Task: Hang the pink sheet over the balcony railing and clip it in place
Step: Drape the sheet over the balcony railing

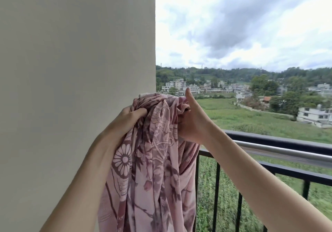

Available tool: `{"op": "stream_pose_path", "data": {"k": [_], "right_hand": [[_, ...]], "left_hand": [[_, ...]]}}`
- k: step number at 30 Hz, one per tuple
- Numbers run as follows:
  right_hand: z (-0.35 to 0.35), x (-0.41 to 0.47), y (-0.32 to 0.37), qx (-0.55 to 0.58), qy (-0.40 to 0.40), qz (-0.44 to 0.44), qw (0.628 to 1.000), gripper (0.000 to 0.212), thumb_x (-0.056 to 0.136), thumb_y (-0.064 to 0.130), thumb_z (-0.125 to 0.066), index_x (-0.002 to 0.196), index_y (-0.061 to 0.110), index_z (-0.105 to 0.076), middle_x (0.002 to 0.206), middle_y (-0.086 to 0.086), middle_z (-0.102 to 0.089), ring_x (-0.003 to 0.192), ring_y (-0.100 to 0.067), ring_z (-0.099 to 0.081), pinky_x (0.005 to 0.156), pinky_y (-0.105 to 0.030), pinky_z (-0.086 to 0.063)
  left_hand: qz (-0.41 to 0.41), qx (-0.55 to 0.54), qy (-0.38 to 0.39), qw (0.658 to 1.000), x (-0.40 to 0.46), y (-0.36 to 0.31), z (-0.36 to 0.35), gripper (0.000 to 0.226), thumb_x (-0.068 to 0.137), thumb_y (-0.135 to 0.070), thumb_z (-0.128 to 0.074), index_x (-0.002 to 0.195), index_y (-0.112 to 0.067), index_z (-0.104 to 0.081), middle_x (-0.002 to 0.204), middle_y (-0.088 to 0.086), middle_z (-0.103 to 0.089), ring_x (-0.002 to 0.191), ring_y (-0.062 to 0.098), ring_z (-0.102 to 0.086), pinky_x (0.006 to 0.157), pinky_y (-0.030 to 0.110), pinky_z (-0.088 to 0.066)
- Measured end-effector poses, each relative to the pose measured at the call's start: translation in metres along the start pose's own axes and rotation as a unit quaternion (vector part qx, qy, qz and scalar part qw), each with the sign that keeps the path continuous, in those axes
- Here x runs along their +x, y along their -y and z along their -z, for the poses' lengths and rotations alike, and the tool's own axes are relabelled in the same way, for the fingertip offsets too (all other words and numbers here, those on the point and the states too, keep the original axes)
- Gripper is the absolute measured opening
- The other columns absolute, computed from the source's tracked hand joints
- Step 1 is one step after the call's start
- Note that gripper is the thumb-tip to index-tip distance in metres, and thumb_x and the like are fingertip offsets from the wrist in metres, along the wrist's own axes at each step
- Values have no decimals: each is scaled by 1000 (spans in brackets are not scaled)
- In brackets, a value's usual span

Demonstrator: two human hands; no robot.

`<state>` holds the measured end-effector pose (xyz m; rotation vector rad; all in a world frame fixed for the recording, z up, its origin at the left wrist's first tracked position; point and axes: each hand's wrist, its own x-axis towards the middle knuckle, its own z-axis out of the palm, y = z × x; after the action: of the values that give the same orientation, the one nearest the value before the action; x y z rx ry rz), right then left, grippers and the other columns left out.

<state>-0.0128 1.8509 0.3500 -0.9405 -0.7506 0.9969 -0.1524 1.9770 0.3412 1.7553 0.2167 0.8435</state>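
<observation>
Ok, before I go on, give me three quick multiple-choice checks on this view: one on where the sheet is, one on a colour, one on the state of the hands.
1. Where is the pink sheet?
A. Spread flat along the railing
B. Bunched and held up beside the wall, hanging down in front of the railing's left end
C. On the floor

2. What colour are the railing's bars?
A. White
B. Black
C. Red

3. What are the hands doing?
A. Both grip the sheet
B. Only the left grips it
C. Both are free

Answers:
1. B: the fabric is gathered at the top next to the wall and falls in folds.
2. B: the uprights are dark black, under a silver rail.
3. A: the left hand clutches the bunched top, and the right hand holds its other side, thumb raised.
</observation>
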Motion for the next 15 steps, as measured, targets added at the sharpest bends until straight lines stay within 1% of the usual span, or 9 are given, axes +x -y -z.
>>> {"op": "stream_pose_path", "data": {"k": [2,4,5,6,8,9,11,13,15], "right_hand": [[-7,15,4,-16,25,4,1000,82,78,68,-44,126,1,-50,132,-24,-52,120,-37,-51,97,-46,-42],[-9,27,8,-45,21,17,999,70,82,56,-50,127,2,-48,135,-25,-48,125,-40,-45,106,-50,-35],[-9,32,9,-57,20,25,998,58,84,48,-53,121,2,-52,128,-25,-54,119,-40,-50,109,-51,-32],[-9,37,12,-64,23,35,997,43,86,40,-55,110,4,-56,113,-21,-62,105,-34,-58,106,-50,-36],[-7,44,19,-76,19,56,995,26,89,28,-56,100,5,-61,91,-12,-68,80,-25,-65,85,-39,-53],[-5,46,25,-90,1,75,993,28,89,25,-58,104,2,-62,92,-12,-69,79,-24,-66,79,-36,-56],[-2,51,38,-113,-38,117,986,36,87,23,-62,112,-2,-60,105,-18,-67,88,-29,-66,82,-38,-55],[0,51,53,-125,-71,144,979,34,84,24,-66,109,1,-62,109,-20,-66,91,-31,-66,84,-42,-54],[-1,50,64,-117,-91,155,977,35,82,24,-69,110,8,-59,110,-21,-66,92,-32,-67,80,-44,-55]], "left_hand": [[13,-13,33,999,1,-1,5,14,85,-13,-59,79,-19,-70,75,2,-74,69,15,-71,58,20,-54],[-2,-12,43,999,6,2,8,12,84,-13,-64,95,-15,-69,87,5,-75,81,19,-71,66,24,-56],[-15,-20,33,999,9,3,8,15,82,-13,-65,97,-13,-68,87,3,-75,81,18,-71,66,23,-56],[-29,-23,18,999,13,3,7,16,80,-15,-67,96,-13,-68,84,1,-75,79,16,-71,65,20,-55],[-54,-12,4,998,23,-1,4,25,70,-30,-71,91,-16,-69,83,-2,-75,79,12,-70,66,18,-54],[-62,0,5,998,28,-5,1,33,65,-38,-71,91,-18,-69,87,-1,-75,82,13,-70,71,20,-54],[-77,28,9,997,40,-13,-5,40,63,-49,-68,91,-20,-69,93,0,-74,88,13,-69,78,22,-54],[-89,30,8,996,52,-22,-13,38,63,-52,-66,87,-23,-69,89,-5,-73,84,9,-69,70,15,-53],[-92,29,-1,995,61,-29,-18,34,64,-52,-66,84,-25,-68,85,-8,-72,79,5,-68,62,11,-50]]}}
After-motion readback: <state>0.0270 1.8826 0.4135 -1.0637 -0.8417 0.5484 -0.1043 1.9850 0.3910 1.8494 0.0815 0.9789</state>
